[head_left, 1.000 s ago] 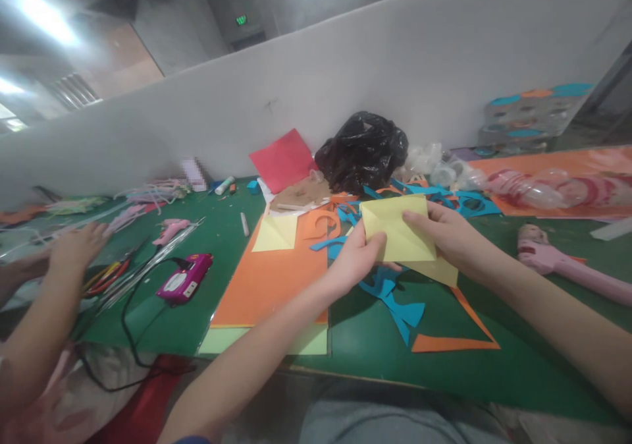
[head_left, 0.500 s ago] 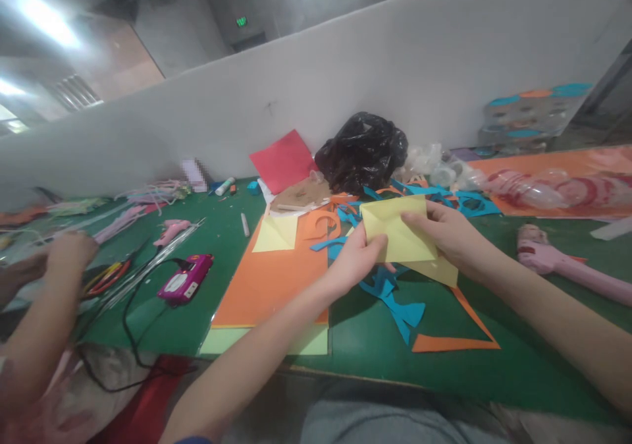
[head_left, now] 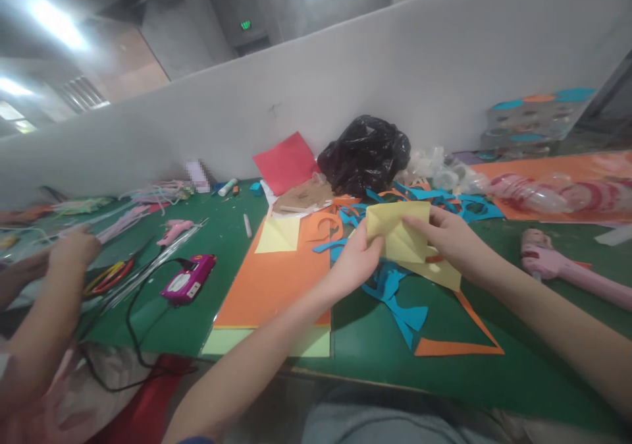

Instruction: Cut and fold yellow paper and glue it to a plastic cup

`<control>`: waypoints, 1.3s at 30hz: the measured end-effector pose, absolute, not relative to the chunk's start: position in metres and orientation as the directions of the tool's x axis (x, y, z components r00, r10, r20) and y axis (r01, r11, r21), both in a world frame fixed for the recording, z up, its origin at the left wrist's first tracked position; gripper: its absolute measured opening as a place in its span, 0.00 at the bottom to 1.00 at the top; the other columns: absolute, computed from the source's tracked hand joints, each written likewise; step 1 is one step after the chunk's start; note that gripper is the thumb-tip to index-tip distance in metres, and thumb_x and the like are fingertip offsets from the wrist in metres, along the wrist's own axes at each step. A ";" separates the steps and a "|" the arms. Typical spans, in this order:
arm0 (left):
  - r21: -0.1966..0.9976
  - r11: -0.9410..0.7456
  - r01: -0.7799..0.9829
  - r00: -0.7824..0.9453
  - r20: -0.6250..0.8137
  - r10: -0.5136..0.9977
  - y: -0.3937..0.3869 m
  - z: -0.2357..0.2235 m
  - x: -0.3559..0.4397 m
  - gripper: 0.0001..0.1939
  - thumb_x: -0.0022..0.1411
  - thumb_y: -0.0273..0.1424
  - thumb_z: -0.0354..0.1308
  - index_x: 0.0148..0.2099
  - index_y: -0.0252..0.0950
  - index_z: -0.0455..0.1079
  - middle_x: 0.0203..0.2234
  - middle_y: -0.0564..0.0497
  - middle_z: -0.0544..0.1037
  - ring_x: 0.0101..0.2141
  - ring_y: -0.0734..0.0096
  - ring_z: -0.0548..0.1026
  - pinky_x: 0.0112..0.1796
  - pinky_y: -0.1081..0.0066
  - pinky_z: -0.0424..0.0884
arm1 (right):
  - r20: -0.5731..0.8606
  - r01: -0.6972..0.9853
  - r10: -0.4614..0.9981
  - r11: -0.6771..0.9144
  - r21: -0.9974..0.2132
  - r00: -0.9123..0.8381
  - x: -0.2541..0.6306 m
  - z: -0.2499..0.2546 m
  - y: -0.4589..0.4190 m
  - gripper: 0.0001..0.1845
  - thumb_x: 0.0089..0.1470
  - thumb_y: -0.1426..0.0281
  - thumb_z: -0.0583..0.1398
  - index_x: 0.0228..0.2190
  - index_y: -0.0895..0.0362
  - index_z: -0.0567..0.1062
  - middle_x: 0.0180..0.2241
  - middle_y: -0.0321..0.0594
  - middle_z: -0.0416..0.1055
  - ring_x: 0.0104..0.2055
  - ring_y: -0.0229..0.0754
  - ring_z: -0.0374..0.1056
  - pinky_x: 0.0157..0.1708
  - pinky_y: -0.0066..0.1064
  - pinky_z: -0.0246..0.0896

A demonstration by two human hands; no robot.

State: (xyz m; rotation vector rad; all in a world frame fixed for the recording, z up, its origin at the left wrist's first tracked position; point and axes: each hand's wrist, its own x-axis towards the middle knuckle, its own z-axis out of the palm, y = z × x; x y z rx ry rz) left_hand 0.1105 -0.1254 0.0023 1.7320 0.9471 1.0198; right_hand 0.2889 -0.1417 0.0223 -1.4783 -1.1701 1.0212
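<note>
Both hands are up off the desk holding a folded sheet of yellow paper (head_left: 397, 233), and the sheet's lower flap (head_left: 437, 273) hangs down to the near right. The left hand (head_left: 353, 263) pinches its left edge, and the right hand (head_left: 449, 236) has its fingers across the top. The hands are close together but not touching each other, with the paper between them.

Right under the paper is a messy pile of blue scraps (head_left: 390, 286), plus a thin orange strip (head_left: 457, 346) on the green desk (head_left: 553, 358). Just left of that is a big orange sheet (head_left: 271, 286) with a smaller yellow piece (head_left: 277, 235) on it. Farther back there's a red sheet (head_left: 286, 164), a black plastic bag (head_left: 364, 155), and a cardboard scrap (head_left: 303, 197).

Over on the right sits a pink glue gun (head_left: 548, 259). On the left, a magenta gadget (head_left: 188, 279) trails a black cord. Another person's hand (head_left: 74, 249) is at the far left of the desk, near what might be red-handled scissors (head_left: 108, 278), though it's too blurry to be sure.
</note>
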 end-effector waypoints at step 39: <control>0.539 0.103 0.836 -0.278 0.254 0.926 -0.101 0.033 -0.121 0.14 0.64 0.35 0.48 0.50 0.36 0.59 0.40 0.43 0.77 0.41 0.58 0.78 0.45 0.60 0.74 | 0.219 0.174 0.958 0.187 -0.967 0.186 0.292 -0.007 -0.122 0.26 0.54 0.42 0.58 0.32 0.53 0.73 0.30 0.38 0.74 0.33 0.42 0.70 0.36 0.34 0.68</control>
